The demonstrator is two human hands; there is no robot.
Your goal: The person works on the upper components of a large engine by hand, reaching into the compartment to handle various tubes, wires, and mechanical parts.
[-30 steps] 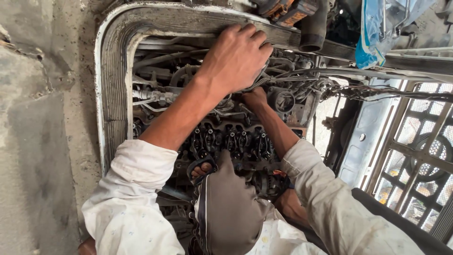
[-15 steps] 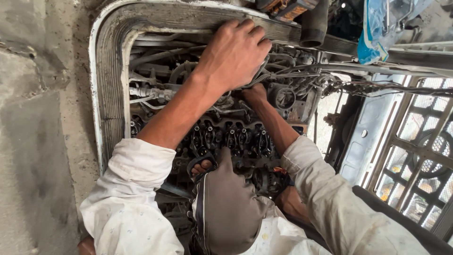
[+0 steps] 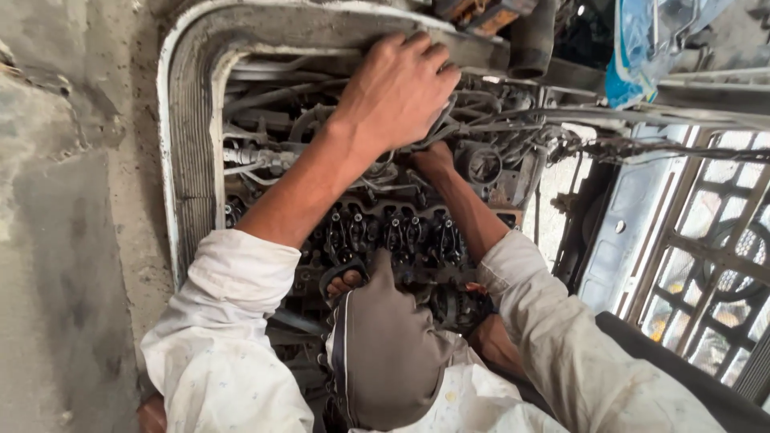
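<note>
My left hand (image 3: 401,88) lies palm down at the far side of an open engine bay, its fingers curled over a bundle of hoses and cables (image 3: 473,108) just below the grey frame rim (image 3: 265,28). My right hand (image 3: 435,160) reaches deep into the engine under the left hand. Its fingers are hidden among the pipes, so what it holds cannot be seen. Between my forearms lies the oily cylinder head with its row of rocker arms (image 3: 385,232). A grey cap (image 3: 385,353) and white sleeves fill the bottom of the view.
A ribbed grey frame (image 3: 188,160) edges the opening on the left, beside a dusty concrete surface (image 3: 64,240). A dark pipe (image 3: 533,36) hangs at the top. At the right are a blue plastic sheet (image 3: 634,48) and a metal grille (image 3: 722,265).
Both hands stay in nearly the same place; the left hand's fingers have shifted only slightly on the hoses.
</note>
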